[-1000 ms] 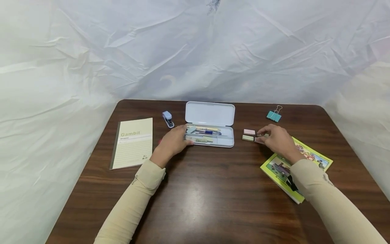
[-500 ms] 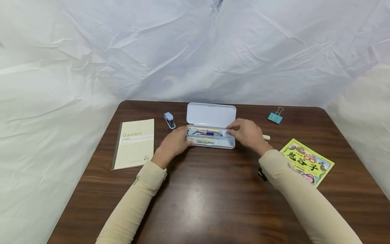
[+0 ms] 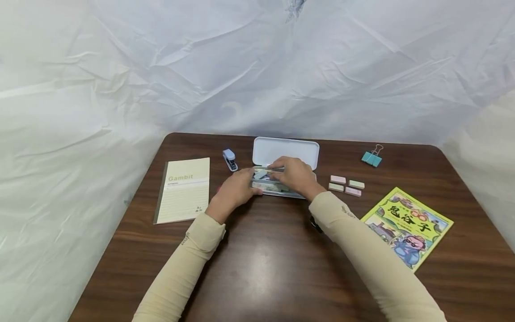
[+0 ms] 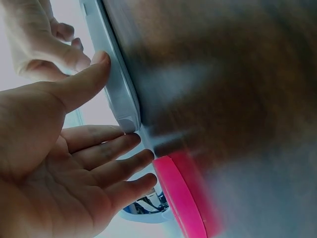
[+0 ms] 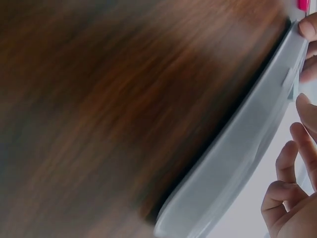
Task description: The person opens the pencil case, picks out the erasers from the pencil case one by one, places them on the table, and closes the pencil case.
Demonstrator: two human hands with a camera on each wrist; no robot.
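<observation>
Left hand (image 3: 234, 190) braces left end of pencil case (image 3: 284, 154) mid-table, fingers straight, thumb on near wall. Right hand (image 3: 293, 174) over tray, fingers bent; grip hidden, cannot tell. Keep case pinned, lower fingertips gently, avoid snagging pens.

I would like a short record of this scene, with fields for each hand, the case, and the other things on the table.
left hand: rests on the left end of the pencil case, fingers straight
right hand: reaches into the case; what its fingers hold is hidden
pencil case: white, lid open, pens inside
left of case: stapler, notebook
right of case: four erasers, binder clip, comic book
table: dark wood
</observation>
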